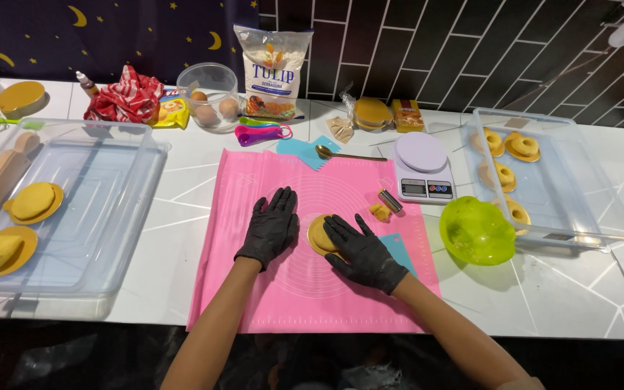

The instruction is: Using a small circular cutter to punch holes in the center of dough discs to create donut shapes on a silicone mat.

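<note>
Bright, even overhead lighting; image sharp.
Soft shadows lie under the clear tubs (pixel 146 180); wide-angle bending shows at edges; bottom strip is dark.

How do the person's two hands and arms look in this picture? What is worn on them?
Both hands wear thin black disposable-type gloves with a slightly shiny, wrinkled surface. The left hand and the right hand are covered up to the wrist, where each glove ends in a plain cuff. Above the gloves the forearms are bare: no sleeves, watch or bracelet show. No markings are visible on the gloves.
</note>
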